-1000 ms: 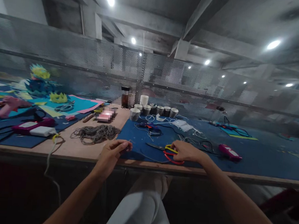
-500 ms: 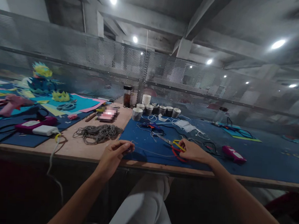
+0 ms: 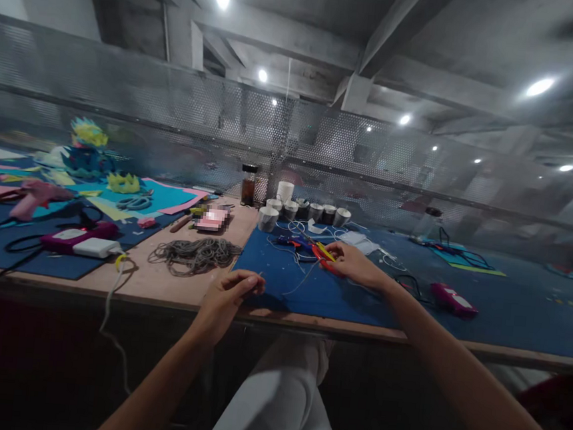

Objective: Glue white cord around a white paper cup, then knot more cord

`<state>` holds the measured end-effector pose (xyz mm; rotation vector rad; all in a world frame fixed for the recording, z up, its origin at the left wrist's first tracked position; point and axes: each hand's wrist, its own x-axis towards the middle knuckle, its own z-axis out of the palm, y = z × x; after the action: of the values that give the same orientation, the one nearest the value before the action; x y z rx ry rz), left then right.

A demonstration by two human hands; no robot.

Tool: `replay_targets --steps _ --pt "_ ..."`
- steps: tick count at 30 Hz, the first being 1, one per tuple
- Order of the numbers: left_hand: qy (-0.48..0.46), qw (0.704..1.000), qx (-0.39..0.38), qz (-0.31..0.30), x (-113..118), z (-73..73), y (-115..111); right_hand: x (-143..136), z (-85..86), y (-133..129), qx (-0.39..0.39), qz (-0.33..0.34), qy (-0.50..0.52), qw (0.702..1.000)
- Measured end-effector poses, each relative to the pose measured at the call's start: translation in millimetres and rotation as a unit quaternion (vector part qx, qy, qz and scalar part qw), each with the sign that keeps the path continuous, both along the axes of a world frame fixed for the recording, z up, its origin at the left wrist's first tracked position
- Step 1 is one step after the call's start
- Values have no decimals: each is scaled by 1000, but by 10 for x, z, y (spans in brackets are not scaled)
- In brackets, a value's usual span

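Note:
My left hand (image 3: 229, 297) is closed in a pinch above the front edge of the blue mat. A thin grey cord shows only as a tiny end at its fingertips; the rest is hidden by the fingers. Farther right, my right hand (image 3: 355, 264) grips scissors (image 3: 327, 257) with red and yellow handles, low over the mat. Their blades point away to the left, beside a blue glue gun (image 3: 294, 242). A loose strand of cord (image 3: 302, 283) curves over the mat between my hands.
A tangled grey cord bundle (image 3: 195, 256) lies on the wooden board at left. Several small cups (image 3: 268, 219) stand behind the mat, near a dark-lidded jar (image 3: 248, 186). At left are a pink glue gun (image 3: 34, 198) and a magenta device (image 3: 78, 240); another magenta device (image 3: 453, 301) is at right.
My right hand has carried the scissors left and away from me, towards the blue glue gun. The cord that stretched between my hands now lies loose and curved. My left hand stays pinched.

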<state>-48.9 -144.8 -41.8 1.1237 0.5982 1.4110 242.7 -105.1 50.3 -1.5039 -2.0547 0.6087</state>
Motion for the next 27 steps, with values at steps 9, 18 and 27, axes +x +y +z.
replay_targets --steps 9,18,27 --pt "7 1000 -14 8 -11 -16 -136 -764 -101 406 27 17 -116 993" --pt "7 999 -27 38 -72 10 -259 -1509 -298 726 38 -44 -231 971" --pt "-48 996 -45 54 -128 10 -274 -1532 -293 424 84 17 -176 981"
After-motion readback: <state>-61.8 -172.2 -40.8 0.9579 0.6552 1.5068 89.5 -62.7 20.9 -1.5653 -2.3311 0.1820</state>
